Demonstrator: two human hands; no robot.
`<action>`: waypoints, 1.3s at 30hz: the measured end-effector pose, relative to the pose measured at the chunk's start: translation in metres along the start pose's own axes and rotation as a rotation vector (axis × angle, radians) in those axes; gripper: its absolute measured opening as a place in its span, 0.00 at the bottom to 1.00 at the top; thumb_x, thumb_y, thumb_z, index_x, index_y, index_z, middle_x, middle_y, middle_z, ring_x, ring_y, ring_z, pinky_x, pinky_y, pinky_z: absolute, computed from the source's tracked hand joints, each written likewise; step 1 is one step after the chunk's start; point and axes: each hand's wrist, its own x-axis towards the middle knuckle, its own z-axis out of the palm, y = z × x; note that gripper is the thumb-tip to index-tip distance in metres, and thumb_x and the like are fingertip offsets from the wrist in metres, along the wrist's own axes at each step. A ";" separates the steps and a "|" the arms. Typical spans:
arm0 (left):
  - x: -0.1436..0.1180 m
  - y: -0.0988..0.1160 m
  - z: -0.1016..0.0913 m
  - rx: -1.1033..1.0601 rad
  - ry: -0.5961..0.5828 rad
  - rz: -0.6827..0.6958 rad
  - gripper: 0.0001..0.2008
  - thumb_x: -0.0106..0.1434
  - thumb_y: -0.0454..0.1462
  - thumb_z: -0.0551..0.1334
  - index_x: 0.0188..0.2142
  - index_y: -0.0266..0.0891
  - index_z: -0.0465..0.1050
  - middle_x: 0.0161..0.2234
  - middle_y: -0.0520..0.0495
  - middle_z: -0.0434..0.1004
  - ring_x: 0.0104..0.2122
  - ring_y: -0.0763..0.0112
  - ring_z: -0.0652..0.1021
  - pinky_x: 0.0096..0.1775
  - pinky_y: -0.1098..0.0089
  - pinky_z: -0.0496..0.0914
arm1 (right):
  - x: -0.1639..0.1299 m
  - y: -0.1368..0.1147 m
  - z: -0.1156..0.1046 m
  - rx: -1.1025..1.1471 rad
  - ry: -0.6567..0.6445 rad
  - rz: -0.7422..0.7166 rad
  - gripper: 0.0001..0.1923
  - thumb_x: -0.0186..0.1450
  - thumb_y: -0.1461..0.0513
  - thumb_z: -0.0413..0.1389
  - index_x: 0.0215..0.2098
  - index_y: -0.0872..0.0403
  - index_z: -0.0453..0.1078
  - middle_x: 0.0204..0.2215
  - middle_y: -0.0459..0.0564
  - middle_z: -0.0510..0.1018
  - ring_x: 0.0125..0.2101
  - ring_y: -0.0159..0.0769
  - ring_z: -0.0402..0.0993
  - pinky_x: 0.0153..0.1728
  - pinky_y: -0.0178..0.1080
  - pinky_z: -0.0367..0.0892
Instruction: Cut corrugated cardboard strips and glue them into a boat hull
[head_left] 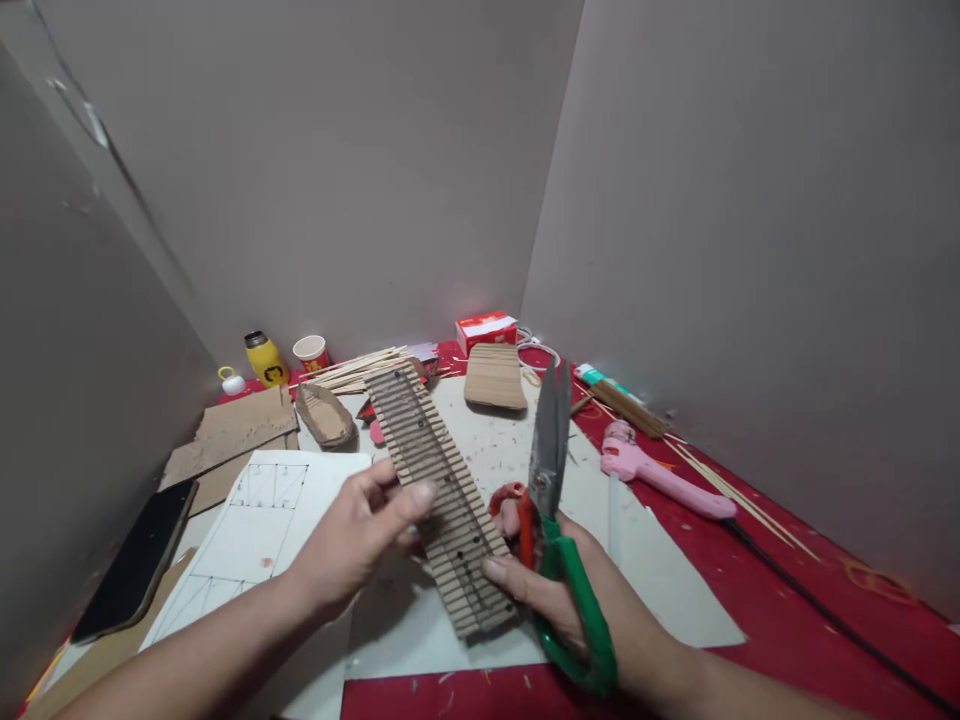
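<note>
The only view, head-worn, faces forward and down: left hand [364,530] and right hand [624,598] close in front, table [780,650] beneath, walls [360,180] behind; exact tilt is hard to judge.

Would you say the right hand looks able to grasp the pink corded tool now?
Probably not: the right hand holds the scissors and touches the slatted strip, though nothing visible covers the pink corded tool.

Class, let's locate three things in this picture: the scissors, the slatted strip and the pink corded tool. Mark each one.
Scissors [545,484]: head view, on the pivot below the blades.
Slatted strip [453,497]: head view, middle of its face.
Pink corded tool [671,484]: head view, on the handle.
</note>
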 end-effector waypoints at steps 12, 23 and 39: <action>0.032 -0.006 -0.023 -0.062 0.316 0.271 0.19 0.59 0.43 0.68 0.18 0.37 0.66 0.19 0.55 0.60 0.22 0.77 0.61 0.26 0.76 0.60 | -0.003 0.016 0.005 0.111 -0.080 0.246 0.21 0.56 0.49 0.64 0.34 0.49 0.58 0.22 0.39 0.60 0.22 0.31 0.55 0.23 0.34 0.57; 0.030 -0.004 -0.021 -0.099 0.272 0.246 0.09 0.60 0.41 0.67 0.29 0.37 0.77 0.25 0.53 0.72 0.26 0.76 0.69 0.30 0.76 0.66 | -0.004 0.004 0.006 0.052 -0.071 0.257 0.20 0.58 0.53 0.64 0.33 0.50 0.55 0.21 0.36 0.57 0.22 0.27 0.52 0.23 0.31 0.54; 0.021 -0.026 -0.010 0.020 -0.241 -0.098 0.06 0.60 0.37 0.67 0.35 0.36 0.77 0.30 0.47 0.78 0.31 0.69 0.78 0.41 0.66 0.74 | -0.002 0.009 0.000 0.060 -0.002 0.177 0.17 0.61 0.55 0.63 0.35 0.52 0.59 0.24 0.38 0.62 0.22 0.25 0.59 0.24 0.30 0.60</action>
